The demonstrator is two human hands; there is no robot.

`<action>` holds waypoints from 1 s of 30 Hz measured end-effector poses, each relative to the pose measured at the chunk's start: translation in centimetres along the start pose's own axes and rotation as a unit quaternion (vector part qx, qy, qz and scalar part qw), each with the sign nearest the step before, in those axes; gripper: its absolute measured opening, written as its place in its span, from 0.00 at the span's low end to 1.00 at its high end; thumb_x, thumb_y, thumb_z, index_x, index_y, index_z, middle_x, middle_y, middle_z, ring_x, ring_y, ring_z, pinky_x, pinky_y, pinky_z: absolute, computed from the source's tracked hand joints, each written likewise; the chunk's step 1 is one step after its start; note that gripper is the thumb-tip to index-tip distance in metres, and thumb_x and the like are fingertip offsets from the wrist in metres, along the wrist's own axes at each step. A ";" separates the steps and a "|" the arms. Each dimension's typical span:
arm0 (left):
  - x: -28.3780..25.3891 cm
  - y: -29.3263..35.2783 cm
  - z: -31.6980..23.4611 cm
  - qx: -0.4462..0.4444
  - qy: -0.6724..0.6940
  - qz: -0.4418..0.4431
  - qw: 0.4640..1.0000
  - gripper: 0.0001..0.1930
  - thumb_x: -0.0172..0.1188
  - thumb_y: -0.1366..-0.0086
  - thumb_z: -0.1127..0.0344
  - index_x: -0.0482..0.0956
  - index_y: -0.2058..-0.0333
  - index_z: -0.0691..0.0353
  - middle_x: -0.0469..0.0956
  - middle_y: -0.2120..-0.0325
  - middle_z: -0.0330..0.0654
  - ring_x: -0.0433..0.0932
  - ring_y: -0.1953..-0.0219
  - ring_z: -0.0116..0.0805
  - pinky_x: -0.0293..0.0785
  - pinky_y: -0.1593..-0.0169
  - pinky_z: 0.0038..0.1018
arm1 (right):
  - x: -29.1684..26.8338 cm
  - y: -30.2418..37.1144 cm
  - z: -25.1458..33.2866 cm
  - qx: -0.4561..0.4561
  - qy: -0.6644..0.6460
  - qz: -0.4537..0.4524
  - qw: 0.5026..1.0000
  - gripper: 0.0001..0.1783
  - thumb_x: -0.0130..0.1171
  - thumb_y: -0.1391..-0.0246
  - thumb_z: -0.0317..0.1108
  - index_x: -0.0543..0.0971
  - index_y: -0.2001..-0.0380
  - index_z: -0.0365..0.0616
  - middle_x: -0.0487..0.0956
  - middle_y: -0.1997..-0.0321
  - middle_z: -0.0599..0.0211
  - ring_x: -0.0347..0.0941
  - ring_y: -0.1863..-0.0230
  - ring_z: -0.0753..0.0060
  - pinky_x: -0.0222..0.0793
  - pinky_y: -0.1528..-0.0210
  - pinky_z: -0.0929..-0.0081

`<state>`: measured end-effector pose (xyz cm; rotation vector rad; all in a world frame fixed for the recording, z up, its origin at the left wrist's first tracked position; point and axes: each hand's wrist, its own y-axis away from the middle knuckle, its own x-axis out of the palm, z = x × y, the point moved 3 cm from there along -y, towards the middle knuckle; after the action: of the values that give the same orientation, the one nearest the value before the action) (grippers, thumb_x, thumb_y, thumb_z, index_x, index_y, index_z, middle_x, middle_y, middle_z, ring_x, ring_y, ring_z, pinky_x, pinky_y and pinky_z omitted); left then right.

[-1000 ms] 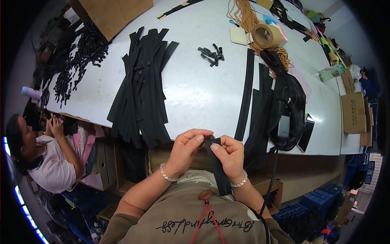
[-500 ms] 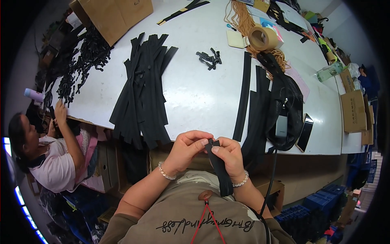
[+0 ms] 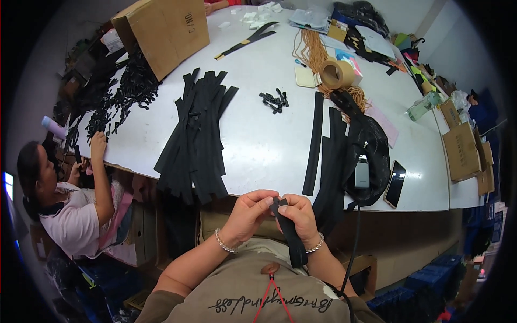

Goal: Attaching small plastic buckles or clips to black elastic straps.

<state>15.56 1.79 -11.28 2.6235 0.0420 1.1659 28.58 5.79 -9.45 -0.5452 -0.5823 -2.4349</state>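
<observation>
Just in front of my body, over the table's near edge, both hands meet at the upper end of a black zipper strip [image 3: 292, 239]. My right hand [image 3: 300, 219] pinches it with the thumb lying on top, and the strip hangs down past my wrist. The fingertips of my left hand [image 3: 247, 217] are closed at its top end; whether a small part sits between them is hidden. Left of my hands lies a pile of similar black strips [image 3: 199, 145]. A few small black zipper pulls [image 3: 274, 101] rest beyond my hands. More strips [image 3: 333, 167] overhang the edge at right.
At right are a black bag [image 3: 371, 145] with a grey device, a phone [image 3: 396, 184], a tape roll [image 3: 337, 74] and a bottle [image 3: 423, 106]. A cardboard box [image 3: 161, 37] and heaped pulls [image 3: 126, 91] stand far left. A co-worker [image 3: 70, 199] sits at left; a cable [image 3: 354, 253] hangs beside my right arm.
The view has tilted up, so more of the table's far side shows, with a red sleeve there. My hands keep nearly the same pinch on the strip, with slight finger shifts.
</observation>
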 end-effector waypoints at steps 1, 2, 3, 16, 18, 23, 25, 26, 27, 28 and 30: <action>0.1 0.3 0.0 0.000 0.000 0.002 1.000 0.10 0.54 0.38 0.69 0.75 0.59 0.65 0.78 0.66 0.41 0.76 0.64 0.27 0.73 0.58 0.24 | 0.0 0.1 -0.2 -0.002 -0.002 0.007 1.000 0.06 0.53 0.52 0.28 0.73 0.79 0.39 0.71 0.80 0.78 0.60 0.80 0.92 0.54 0.78 0.90; 0.2 0.6 0.0 0.006 -0.001 0.006 1.000 0.10 0.54 0.38 0.69 0.75 0.59 0.65 0.78 0.66 0.41 0.76 0.64 0.27 0.73 0.58 0.24 | 0.0 0.2 -0.3 -0.007 0.001 0.011 1.000 0.06 0.53 0.52 0.28 0.73 0.79 0.39 0.71 0.80 0.78 0.60 0.80 0.92 0.54 0.78 0.90; 0.2 1.0 0.1 0.004 0.004 -0.002 1.000 0.09 0.54 0.38 0.69 0.75 0.59 0.65 0.78 0.66 0.40 0.76 0.64 0.27 0.73 0.59 0.24 | 0.2 0.3 -0.6 -0.020 0.009 0.014 1.000 0.06 0.52 0.52 0.29 0.73 0.77 0.37 0.71 0.83 0.73 0.62 0.84 0.87 0.56 0.82 0.88; 1.4 4.9 1.0 0.065 -0.007 -0.015 0.998 0.10 0.53 0.37 0.69 0.75 0.57 0.65 0.77 0.64 0.40 0.75 0.63 0.25 0.72 0.58 0.22 | 2.1 4.3 -1.0 -0.041 0.017 0.027 0.999 0.05 0.54 0.52 0.29 0.76 0.77 0.39 0.73 0.78 0.78 0.61 0.78 0.91 0.55 0.77 0.90; 1.5 5.1 1.2 0.067 -0.008 -0.009 0.998 0.10 0.53 0.37 0.69 0.75 0.57 0.65 0.77 0.64 0.40 0.75 0.62 0.25 0.72 0.57 0.23 | 2.1 4.7 -1.2 -0.052 0.024 0.027 0.998 0.05 0.54 0.52 0.29 0.76 0.77 0.40 0.72 0.78 0.79 0.61 0.79 0.91 0.54 0.77 0.90; 1.8 5.4 1.1 0.071 -0.003 0.007 0.997 0.11 0.53 0.37 0.69 0.75 0.57 0.65 0.77 0.63 0.40 0.75 0.61 0.26 0.71 0.56 0.23 | 2.6 5.2 -1.4 -0.054 0.015 0.002 0.998 0.05 0.54 0.52 0.29 0.75 0.78 0.40 0.70 0.80 0.80 0.60 0.80 0.91 0.53 0.78 0.90; 1.6 5.4 1.2 0.068 -0.008 -0.012 0.998 0.11 0.53 0.36 0.70 0.74 0.57 0.65 0.77 0.63 0.40 0.75 0.61 0.26 0.71 0.56 0.23 | 2.3 5.0 -2.1 -0.057 -0.012 -0.009 0.998 0.06 0.54 0.52 0.29 0.74 0.79 0.41 0.70 0.80 0.80 0.59 0.80 0.92 0.52 0.78 0.90; 1.5 5.4 1.3 0.069 -0.006 -0.013 0.998 0.11 0.53 0.36 0.70 0.74 0.57 0.65 0.77 0.63 0.40 0.75 0.61 0.26 0.71 0.56 0.23 | 2.3 4.9 -2.3 -0.056 -0.010 -0.008 0.998 0.06 0.54 0.52 0.29 0.74 0.79 0.41 0.70 0.80 0.80 0.59 0.80 0.92 0.52 0.78 0.90; 1.4 5.4 1.5 0.073 -0.005 -0.008 0.997 0.11 0.53 0.36 0.70 0.74 0.56 0.65 0.77 0.63 0.41 0.74 0.61 0.26 0.71 0.55 0.23 | 2.2 4.9 -2.6 -0.063 -0.015 -0.010 0.998 0.06 0.54 0.51 0.29 0.74 0.79 0.41 0.70 0.80 0.79 0.59 0.80 0.92 0.52 0.78 0.90; 1.2 5.4 1.6 0.077 -0.002 -0.003 0.997 0.11 0.52 0.36 0.70 0.74 0.56 0.65 0.77 0.62 0.41 0.74 0.61 0.26 0.71 0.55 0.23 | 2.2 4.9 -2.8 -0.069 -0.020 -0.011 0.997 0.06 0.54 0.51 0.29 0.73 0.79 0.41 0.70 0.80 0.79 0.59 0.80 0.92 0.52 0.79 0.90; 0.9 5.3 1.7 0.077 -0.002 -0.005 0.997 0.11 0.52 0.36 0.70 0.74 0.56 0.65 0.77 0.62 0.41 0.74 0.60 0.26 0.71 0.55 0.23 | 2.3 4.6 -2.7 -0.065 -0.011 -0.012 0.998 0.06 0.54 0.51 0.30 0.73 0.79 0.41 0.70 0.80 0.79 0.58 0.80 0.92 0.52 0.79 0.90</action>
<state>16.98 -3.65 -10.40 2.7551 0.1500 1.1980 28.98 -0.05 -9.24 -0.6229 -0.4449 -2.5043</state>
